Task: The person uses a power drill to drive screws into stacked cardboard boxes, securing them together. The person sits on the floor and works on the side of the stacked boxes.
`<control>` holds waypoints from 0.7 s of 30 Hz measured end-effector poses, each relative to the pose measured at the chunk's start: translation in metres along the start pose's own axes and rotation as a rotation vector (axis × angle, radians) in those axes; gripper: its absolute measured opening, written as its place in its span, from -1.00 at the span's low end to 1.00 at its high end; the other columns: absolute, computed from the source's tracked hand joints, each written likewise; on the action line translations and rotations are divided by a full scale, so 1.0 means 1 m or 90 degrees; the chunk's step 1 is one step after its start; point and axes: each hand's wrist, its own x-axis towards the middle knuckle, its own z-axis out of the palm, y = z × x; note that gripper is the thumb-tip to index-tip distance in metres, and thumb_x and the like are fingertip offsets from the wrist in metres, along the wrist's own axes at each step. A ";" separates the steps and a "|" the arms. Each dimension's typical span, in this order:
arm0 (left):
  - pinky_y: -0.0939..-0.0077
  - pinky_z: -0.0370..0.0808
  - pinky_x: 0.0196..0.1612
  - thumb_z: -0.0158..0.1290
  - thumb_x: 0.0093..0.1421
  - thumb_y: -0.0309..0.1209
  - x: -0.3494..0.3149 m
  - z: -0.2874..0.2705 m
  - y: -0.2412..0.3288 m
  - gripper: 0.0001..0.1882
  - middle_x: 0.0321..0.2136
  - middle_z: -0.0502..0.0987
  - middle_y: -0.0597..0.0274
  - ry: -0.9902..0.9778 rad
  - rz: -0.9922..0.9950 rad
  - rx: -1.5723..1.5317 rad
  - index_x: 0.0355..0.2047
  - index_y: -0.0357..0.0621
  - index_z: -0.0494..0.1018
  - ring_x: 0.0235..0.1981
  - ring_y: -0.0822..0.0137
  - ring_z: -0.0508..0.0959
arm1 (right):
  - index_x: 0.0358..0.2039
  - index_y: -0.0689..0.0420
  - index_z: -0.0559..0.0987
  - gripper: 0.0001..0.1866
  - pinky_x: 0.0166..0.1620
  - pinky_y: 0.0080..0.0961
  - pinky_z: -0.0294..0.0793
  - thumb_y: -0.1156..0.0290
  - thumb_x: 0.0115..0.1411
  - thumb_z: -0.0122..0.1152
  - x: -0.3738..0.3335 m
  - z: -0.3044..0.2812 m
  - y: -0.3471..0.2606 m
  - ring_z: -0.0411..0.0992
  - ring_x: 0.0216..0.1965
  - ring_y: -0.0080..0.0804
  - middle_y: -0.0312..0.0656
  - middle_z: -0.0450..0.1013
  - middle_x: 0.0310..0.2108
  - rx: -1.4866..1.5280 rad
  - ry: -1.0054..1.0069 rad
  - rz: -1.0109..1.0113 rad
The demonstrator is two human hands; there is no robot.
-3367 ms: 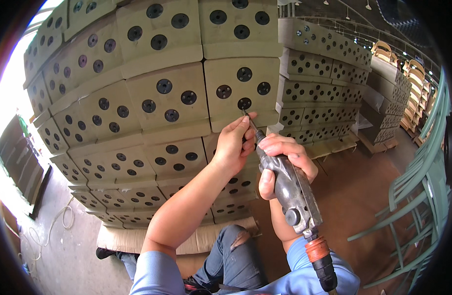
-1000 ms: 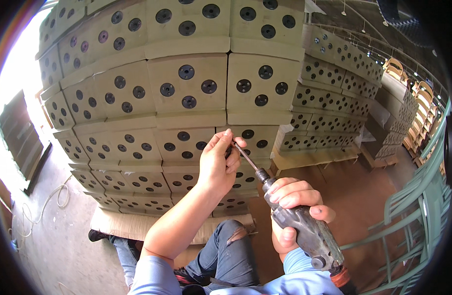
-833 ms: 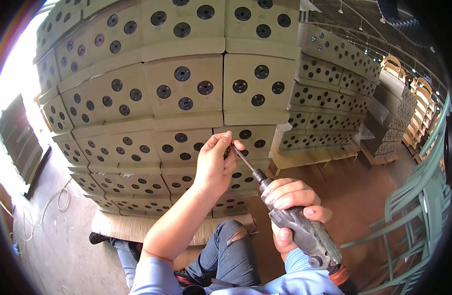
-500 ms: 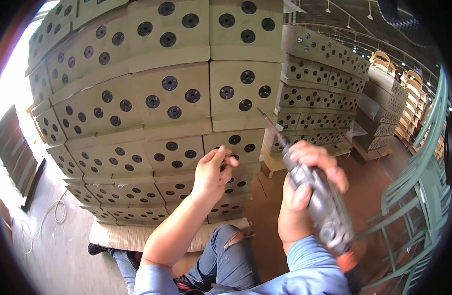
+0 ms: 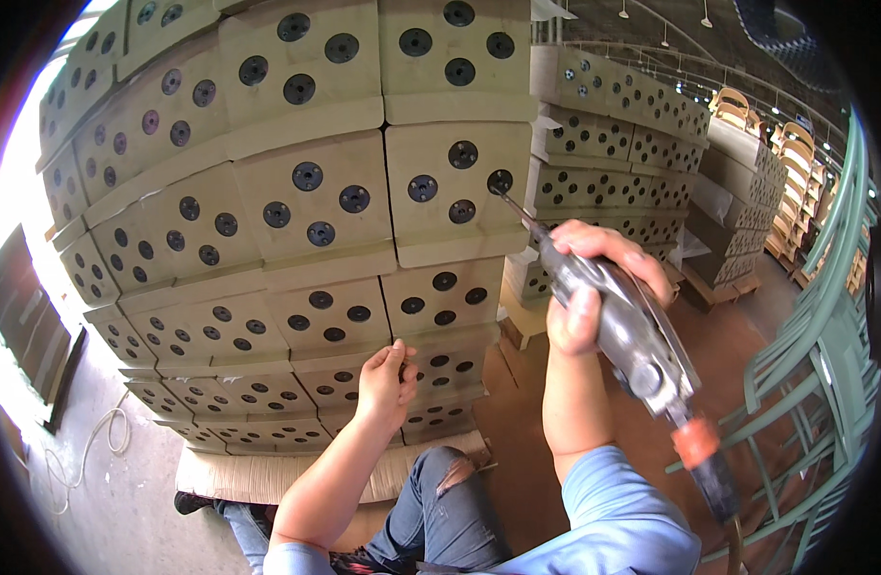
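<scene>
My right hand (image 5: 594, 287) is wrapped round a grey, hose-fed air screwdriver (image 5: 641, 355) with an orange coupling at its rear end. Its long thin bit points up and left, and the tip meets a black round disc (image 5: 499, 182) on the end face of a tan stacked block (image 5: 464, 241). Three more such discs sit on that face, with small shiny spots like screw heads on some. Lower and to the left, my left hand (image 5: 388, 379) is closed in front of the stack, thumb and fingertips together; whatever it holds is hidden.
The tall stack rests on a corrugated pale base (image 5: 316, 474) just beyond my knees. Behind it to the right stand more stacks (image 5: 641, 134) on pallets. Green metal chair frames (image 5: 804, 383) crowd the right side. A pale hose (image 5: 110, 431) coils on the floor at left.
The screwdriver has moved so its bit, earlier short of the face, now meets the right-hand disc. My left hand has dropped lower and to the left, still closed.
</scene>
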 end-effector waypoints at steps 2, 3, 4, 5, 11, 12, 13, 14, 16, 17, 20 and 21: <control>0.63 0.10 -0.67 -0.06 0.49 -0.24 -0.002 0.000 0.001 -0.74 -0.61 0.32 0.32 0.009 -0.012 -0.001 -0.21 -0.20 0.40 -0.70 0.52 0.17 | 0.17 0.10 0.16 -0.43 -0.10 -0.02 0.61 0.44 0.23 0.21 -0.004 0.001 0.007 0.49 -0.25 -0.17 0.09 0.45 -0.21 0.029 0.003 0.007; 0.63 0.09 -0.67 -0.05 0.49 -0.23 -0.002 -0.003 0.000 -0.74 -0.60 0.32 0.32 0.011 -0.011 -0.001 -0.21 -0.20 0.40 -0.70 0.52 0.17 | 0.17 0.10 0.16 -0.43 -0.09 -0.03 0.61 0.45 0.23 0.20 -0.005 0.002 0.008 0.49 -0.25 -0.18 0.09 0.45 -0.22 0.030 0.006 0.004; 0.63 0.09 -0.67 -0.05 0.48 -0.23 -0.002 -0.005 -0.001 -0.74 -0.60 0.32 0.33 0.013 -0.009 -0.002 -0.21 -0.20 0.40 -0.70 0.52 0.17 | 0.17 0.10 0.16 -0.43 -0.09 -0.03 0.61 0.45 0.23 0.20 -0.005 0.003 0.008 0.48 -0.25 -0.18 0.08 0.45 -0.22 0.030 0.009 0.001; 0.63 0.09 -0.68 -0.05 0.48 -0.23 -0.002 -0.008 -0.003 -0.74 -0.60 0.32 0.33 0.016 -0.009 -0.004 -0.21 -0.20 0.40 -0.70 0.52 0.17 | 0.17 0.10 0.16 -0.43 -0.08 -0.03 0.60 0.45 0.23 0.20 -0.005 0.004 0.008 0.48 -0.24 -0.19 0.08 0.45 -0.23 0.031 0.011 -0.001; 0.63 0.08 -0.68 -0.06 0.49 -0.22 -0.003 -0.019 -0.014 -0.73 -0.60 0.31 0.34 0.031 -0.028 0.012 -0.22 -0.19 0.41 -0.70 0.52 0.17 | 0.15 0.13 0.20 -0.43 -0.09 -0.05 0.60 0.49 0.18 0.22 -0.003 0.001 0.011 0.48 -0.25 -0.20 0.06 0.46 -0.24 0.037 -0.015 0.008; 0.63 0.07 -0.68 -0.06 0.49 -0.23 -0.003 -0.021 -0.015 -0.73 -0.60 0.31 0.34 0.032 -0.029 0.008 -0.22 -0.20 0.40 -0.70 0.53 0.17 | 0.14 0.13 0.21 -0.44 -0.09 -0.06 0.60 0.50 0.17 0.22 -0.003 0.001 0.012 0.48 -0.25 -0.20 0.06 0.46 -0.25 0.035 -0.022 0.005; 0.63 0.06 -0.69 -0.06 0.48 -0.24 -0.003 -0.023 -0.017 -0.73 -0.60 0.32 0.33 0.033 -0.030 0.003 -0.23 -0.21 0.40 -0.71 0.53 0.17 | 0.13 0.14 0.22 -0.44 -0.09 -0.07 0.60 0.51 0.15 0.22 -0.002 0.003 0.012 0.48 -0.26 -0.20 0.06 0.47 -0.24 0.041 -0.028 -0.001; 0.63 0.05 -0.69 -0.06 0.48 -0.25 -0.003 -0.024 -0.019 -0.73 -0.60 0.32 0.33 0.035 -0.033 -0.003 -0.24 -0.22 0.40 -0.71 0.54 0.16 | 0.12 0.14 0.24 -0.45 -0.09 -0.08 0.60 0.53 0.13 0.22 -0.001 0.006 0.012 0.48 -0.26 -0.20 0.06 0.47 -0.24 0.046 -0.036 -0.005; 0.63 0.06 -0.69 -0.06 0.48 -0.25 -0.004 -0.024 -0.020 -0.73 -0.60 0.32 0.34 0.034 -0.035 -0.005 -0.24 -0.22 0.39 -0.71 0.54 0.16 | 0.10 0.15 0.26 -0.46 -0.09 -0.10 0.60 0.56 0.10 0.21 0.000 0.011 0.011 0.49 -0.27 -0.20 0.06 0.47 -0.24 0.052 -0.044 -0.006; 0.63 0.06 -0.69 -0.06 0.48 -0.25 -0.005 -0.025 -0.021 -0.73 -0.60 0.32 0.34 0.034 -0.038 -0.005 -0.24 -0.22 0.39 -0.71 0.54 0.16 | 0.09 0.15 0.27 -0.46 -0.10 -0.11 0.60 0.58 0.09 0.20 0.001 0.013 0.011 0.49 -0.28 -0.20 0.06 0.48 -0.24 0.051 -0.045 -0.001; 0.62 0.06 -0.69 -0.06 0.48 -0.25 -0.009 -0.025 -0.022 -0.74 -0.60 0.32 0.34 0.044 -0.043 0.008 -0.24 -0.22 0.39 -0.71 0.53 0.15 | 0.07 0.17 0.27 -0.46 -0.11 -0.14 0.60 0.61 0.06 0.19 0.003 0.015 0.011 0.49 -0.29 -0.19 0.07 0.48 -0.24 0.041 -0.062 -0.005; 0.63 0.07 -0.68 -0.06 0.48 -0.25 -0.010 -0.026 -0.022 -0.74 -0.60 0.32 0.34 0.039 -0.044 0.004 -0.24 -0.20 0.40 -0.71 0.54 0.16 | 0.07 0.17 0.27 -0.45 -0.12 -0.14 0.60 0.62 0.05 0.18 0.003 0.015 0.011 0.50 -0.28 -0.19 0.07 0.48 -0.24 0.036 -0.071 -0.009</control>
